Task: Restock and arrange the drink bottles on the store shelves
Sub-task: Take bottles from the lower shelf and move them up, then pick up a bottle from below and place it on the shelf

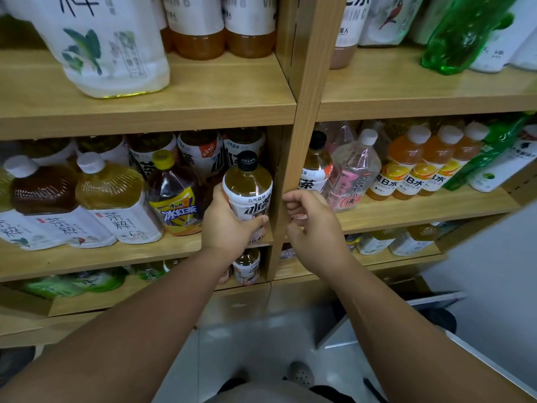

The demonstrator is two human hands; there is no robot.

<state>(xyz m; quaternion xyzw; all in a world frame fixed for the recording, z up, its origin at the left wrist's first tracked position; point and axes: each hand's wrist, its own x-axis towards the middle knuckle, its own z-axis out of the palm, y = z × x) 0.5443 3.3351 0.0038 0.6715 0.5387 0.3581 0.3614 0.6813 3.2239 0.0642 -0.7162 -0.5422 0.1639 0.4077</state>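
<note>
Pale wood shelving (305,82) fills the frame. At its middle shelf (116,257), centre of frame beside the upright divider, is the black-capped tea bottle (247,184). It is full, so probably weighty, and looks like stiff plastic with a slick label sleeve. The left hand (229,225) wraps its lower body, likely the soundest hold. The right hand (311,219), just right of the divider, is curled; I cannot tell whether it holds anything.

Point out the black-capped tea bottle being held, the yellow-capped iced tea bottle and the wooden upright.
black-capped tea bottle (250,205): head view, white label.
yellow-capped iced tea bottle (177,207): head view, yellow label.
wooden upright (308,112): head view, front face.
</note>
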